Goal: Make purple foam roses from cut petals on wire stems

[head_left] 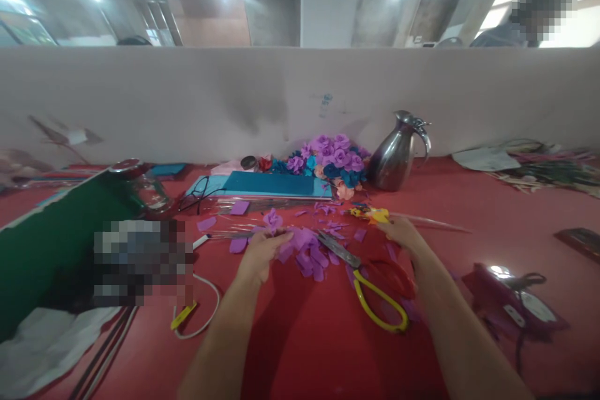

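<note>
My left hand (262, 253) is closed, thumb and fingers pinched together at the base of a small purple paper flower (272, 219). Just right of those fingertips lies a heap of purple paper petals (307, 253). Across the heap's right side rest large scissors (349, 256) with one yellow and one red handle. Beyond them, my right hand (400, 232) has its fingers closed around what looks like a yellow glue gun (377, 215), a clear rod trailing to its right. My palm hides part of the grip.
Behind are a blue board (269, 183), a pile of paper roses (335, 156) and a steel jug (394, 156). Eyeglasses (199, 195) and a glass jar (150, 190) stand left; a dark red corded device (515, 303) lies right. A grey partition (187, 100) bounds the red table.
</note>
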Demonstrator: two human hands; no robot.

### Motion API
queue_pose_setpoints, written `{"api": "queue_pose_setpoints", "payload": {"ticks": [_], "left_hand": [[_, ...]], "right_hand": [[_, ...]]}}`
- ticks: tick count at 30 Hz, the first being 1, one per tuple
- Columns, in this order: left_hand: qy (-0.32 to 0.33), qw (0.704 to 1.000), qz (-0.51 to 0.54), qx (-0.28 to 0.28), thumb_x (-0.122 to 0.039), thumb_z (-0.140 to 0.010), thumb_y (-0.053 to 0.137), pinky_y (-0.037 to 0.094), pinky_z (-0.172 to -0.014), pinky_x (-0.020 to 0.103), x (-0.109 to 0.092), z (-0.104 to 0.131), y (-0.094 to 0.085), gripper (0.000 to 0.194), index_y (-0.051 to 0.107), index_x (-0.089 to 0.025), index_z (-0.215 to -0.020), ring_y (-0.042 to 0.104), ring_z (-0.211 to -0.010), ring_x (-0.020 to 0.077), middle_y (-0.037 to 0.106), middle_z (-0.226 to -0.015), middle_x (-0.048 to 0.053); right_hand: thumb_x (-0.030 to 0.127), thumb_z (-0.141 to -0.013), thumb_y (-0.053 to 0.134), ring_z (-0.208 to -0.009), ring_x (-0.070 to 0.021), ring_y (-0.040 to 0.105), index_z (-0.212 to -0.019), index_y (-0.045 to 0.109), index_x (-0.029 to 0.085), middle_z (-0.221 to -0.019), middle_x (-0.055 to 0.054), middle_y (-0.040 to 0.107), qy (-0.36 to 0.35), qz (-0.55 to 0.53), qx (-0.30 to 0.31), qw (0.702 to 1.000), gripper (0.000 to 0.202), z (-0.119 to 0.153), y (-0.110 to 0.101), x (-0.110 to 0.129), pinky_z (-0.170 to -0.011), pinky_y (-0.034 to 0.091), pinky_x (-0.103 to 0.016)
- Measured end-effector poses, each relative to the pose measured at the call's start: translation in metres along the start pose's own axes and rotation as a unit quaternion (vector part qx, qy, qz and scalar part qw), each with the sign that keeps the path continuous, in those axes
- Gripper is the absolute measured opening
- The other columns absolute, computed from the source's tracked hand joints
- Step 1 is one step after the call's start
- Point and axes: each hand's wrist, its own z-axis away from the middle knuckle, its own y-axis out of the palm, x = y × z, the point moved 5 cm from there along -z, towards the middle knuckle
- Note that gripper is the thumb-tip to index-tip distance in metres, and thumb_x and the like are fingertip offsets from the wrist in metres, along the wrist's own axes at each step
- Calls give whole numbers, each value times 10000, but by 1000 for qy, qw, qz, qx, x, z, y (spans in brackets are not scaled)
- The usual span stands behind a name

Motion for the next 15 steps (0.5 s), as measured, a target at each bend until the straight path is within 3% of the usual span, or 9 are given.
{"api": "queue_pose_setpoints", "payload": {"ticks": [3, 5, 8, 10, 12, 15], "left_hand": [[-45, 998, 41, 16, -149, -469, 815, 285, -406, 201, 2, -2, -1, 210, 621, -144, -548, 381, -376, 36, 531, -464, -48], [-41, 998, 47, 3, -163, -460, 825, 258, -393, 200, 3, -5, -6, 239, 611, -148, -564, 339, -352, 24, 495, -443, -70], [-25, 999, 30, -36, -197, -451, 839, 241, -385, 204, 7, -10, -14, 268, 619, -146, -595, 298, -335, 18, 483, -436, -83], [-3, 998, 20, -67, -189, -425, 845, 335, -446, 208, 9, -13, -19, 278, 636, -140, -602, 425, -400, 47, 554, -486, -55], [17, 996, 11, -89, -177, -403, 844, 430, -580, 229, 9, -15, -23, 278, 658, -134, -606, 556, -540, 95, 633, -569, -14], [35, 993, -14, -110, -202, -420, 831, 459, -701, 264, 7, -16, -26, 259, 687, -136, -625, 605, -639, 132, 675, -623, 7]], "right_hand": [[144, -653, 565, -506, -154, 578, -540, 493, 219, -478, 20, 544, -8, -90, 45, 995, 153, 8, 8, 17, -490, 441, -246], [150, -663, 594, -566, -149, 618, -647, 552, 210, -612, -11, 637, -24, -165, 78, 983, 75, 15, 16, 31, -529, 492, -245], [242, -693, 667, -591, -146, 631, -789, 600, 205, -716, -41, 682, -26, -335, 126, 933, 123, 25, 30, 50, -512, 511, -233], [313, -699, 691, -520, -133, 585, -838, 594, 210, -684, -30, 672, -6, -413, 142, 899, 199, 30, 40, 56, -437, 469, -219], [361, -691, 699, -453, -118, 517, -856, 572, 214, -625, -6, 647, -6, -413, 149, 899, 256, 32, 49, 58, -381, 398, -210], [382, -648, 710, -452, -120, 491, -844, 545, 208, -599, 17, 617, -69, -329, 106, 936, 310, 28, 53, 56, -413, 370, -227]]}}
